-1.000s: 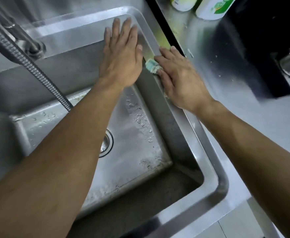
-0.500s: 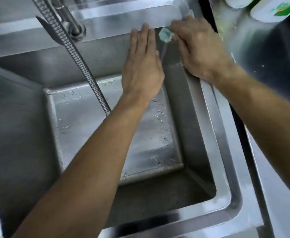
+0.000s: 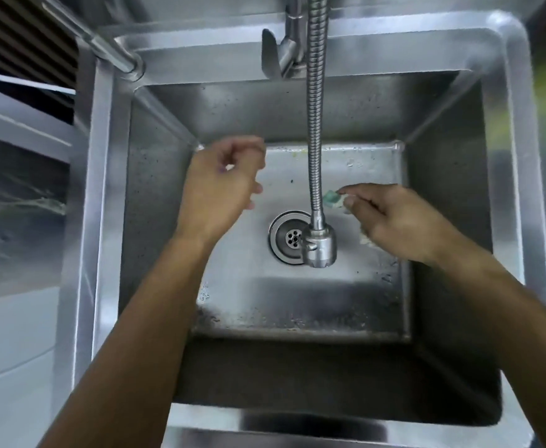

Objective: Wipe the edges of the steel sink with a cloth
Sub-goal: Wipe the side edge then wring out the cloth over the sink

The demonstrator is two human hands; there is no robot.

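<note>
The steel sink [image 3: 507, 150] fills the view, seen straight from above, with a round drain [image 3: 286, 237] in its wet floor. My right hand [image 3: 394, 221] hovers over the basin's right half, shut on a small green and white cloth [image 3: 332, 200] whose corner pokes out by the fingertips, close to the hose. My left hand [image 3: 223, 185] hangs over the basin's left half with its fingers loosely curled, holding nothing. Neither hand touches the rim.
A flexible metal faucet hose [image 3: 313, 130] drops from the back rim down the middle, and its spray head [image 3: 319, 248] hangs between my hands over the drain. A second tap [image 3: 113, 51] stands at the back left corner. Countertop lies to the left.
Both hands have left the sink's back right corner and come down over the basin. The left palm lifted off the wall and curled. The view has swung to centre on the sink.
</note>
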